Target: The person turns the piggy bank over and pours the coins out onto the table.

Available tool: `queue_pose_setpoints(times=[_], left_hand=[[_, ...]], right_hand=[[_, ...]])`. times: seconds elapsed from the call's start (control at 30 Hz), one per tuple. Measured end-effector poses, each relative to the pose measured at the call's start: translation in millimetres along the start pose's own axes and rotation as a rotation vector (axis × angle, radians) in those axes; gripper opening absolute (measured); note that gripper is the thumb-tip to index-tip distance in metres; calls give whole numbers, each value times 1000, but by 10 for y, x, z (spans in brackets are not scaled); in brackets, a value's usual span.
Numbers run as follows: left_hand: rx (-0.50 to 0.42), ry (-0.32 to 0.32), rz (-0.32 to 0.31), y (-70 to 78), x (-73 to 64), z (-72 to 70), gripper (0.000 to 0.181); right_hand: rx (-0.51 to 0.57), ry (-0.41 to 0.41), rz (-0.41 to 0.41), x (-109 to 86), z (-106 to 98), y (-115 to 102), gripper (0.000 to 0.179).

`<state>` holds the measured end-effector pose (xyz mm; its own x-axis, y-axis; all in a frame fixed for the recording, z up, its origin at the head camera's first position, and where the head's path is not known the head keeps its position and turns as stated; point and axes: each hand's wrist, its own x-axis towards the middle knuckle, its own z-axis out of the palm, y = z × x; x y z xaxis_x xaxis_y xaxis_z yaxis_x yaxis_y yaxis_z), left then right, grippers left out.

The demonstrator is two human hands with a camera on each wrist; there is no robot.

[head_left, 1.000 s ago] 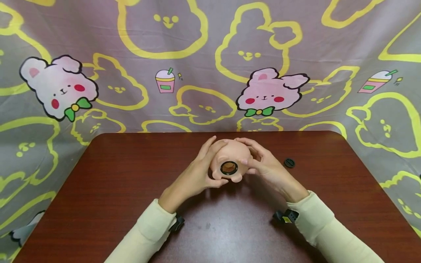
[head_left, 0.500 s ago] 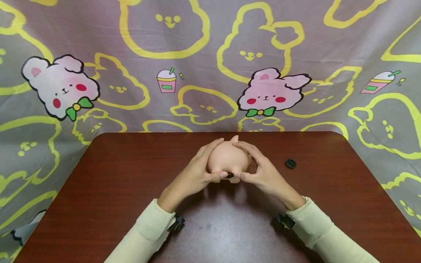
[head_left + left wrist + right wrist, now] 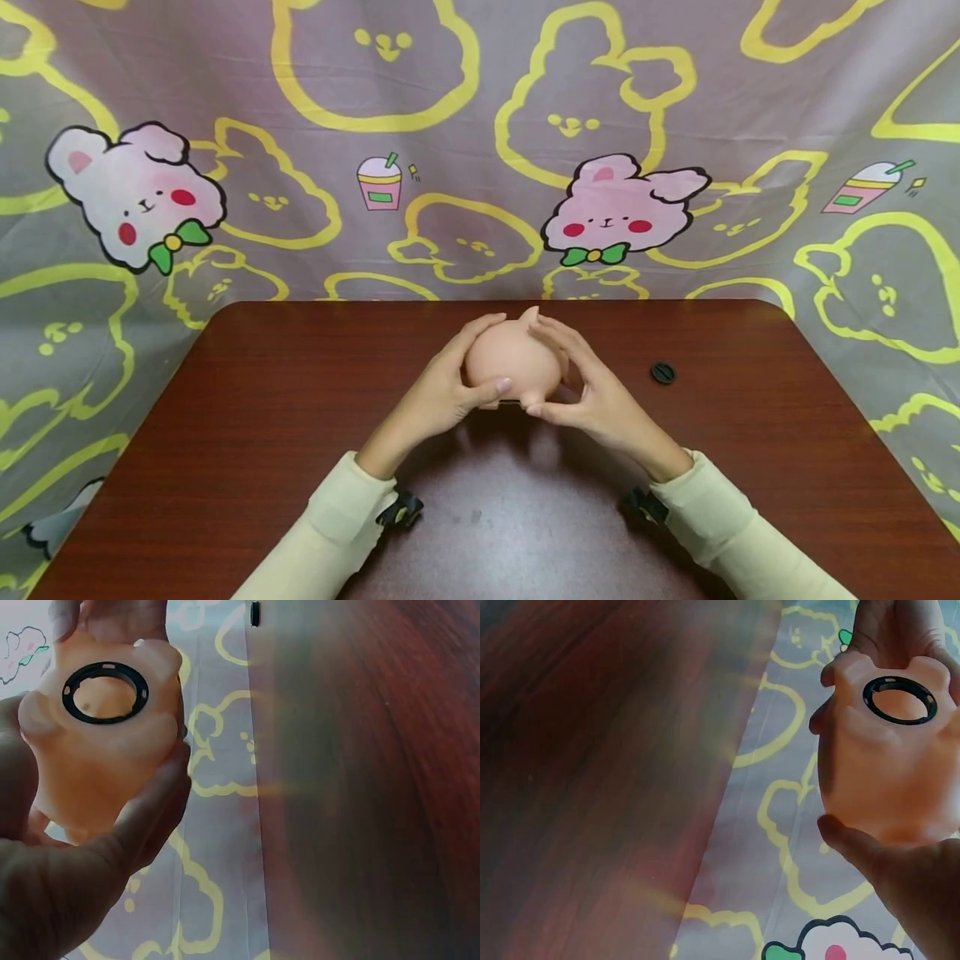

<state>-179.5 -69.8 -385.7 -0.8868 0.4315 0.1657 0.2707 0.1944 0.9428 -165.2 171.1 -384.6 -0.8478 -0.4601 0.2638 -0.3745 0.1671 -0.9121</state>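
1. Compared with a second ago, the pig is no longer turning its black ring toward the head camera but is holding it downward, and the left hand is resting its thumb higher on the body
2. Both hands are curling round the pig from opposite sides, fingers reaching over it; the right hand is keeping its thumb low, by a foot
3. The pig is hanging above the table, off its surface; both wrist views are showing the ring among the feet, its opening uncovered
4. As a judgement, the smooth, round body is risking a slip if either hand is loosening or the two are pressing unevenly; a drop could be marking it, and any loose contents could be falling through the opening
5. Well to the right, a black slotted disc is lying flat on the reddish-brown, glossy table, which is reflecting light near the person
6. Beyond, a grey-mauve cloth with yellow outlines and rabbit heads is hanging round the table; pale sleeves and dark wrist devices are showing nearer
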Motion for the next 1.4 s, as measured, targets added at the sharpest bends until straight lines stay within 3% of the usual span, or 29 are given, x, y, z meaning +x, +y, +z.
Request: queue_pose_setpoints(times=[0.2, 0.33, 0.63, 0.9, 1.17, 1.4], left_hand=[[273, 86, 140, -5, -16, 7, 85], [293, 102, 169, 7, -24, 26, 85], [372, 159, 271, 9, -58, 43, 86], [382, 122, 331, -3, -66, 59, 87], [318, 101, 310, -9, 10, 45, 100], [-30, 18, 168, -3, 45, 12, 95]], right_hand=[[-34, 58, 7, 37, -14, -14, 109], [-28, 77, -2, 66, -49, -20, 105], [22, 28, 94, 109, -83, -27, 90], [98, 3, 116, 147, -90, -62, 88], [105, 67, 95, 113, -92, -57, 88], [39, 86, 68, 90, -46, -55, 92]])
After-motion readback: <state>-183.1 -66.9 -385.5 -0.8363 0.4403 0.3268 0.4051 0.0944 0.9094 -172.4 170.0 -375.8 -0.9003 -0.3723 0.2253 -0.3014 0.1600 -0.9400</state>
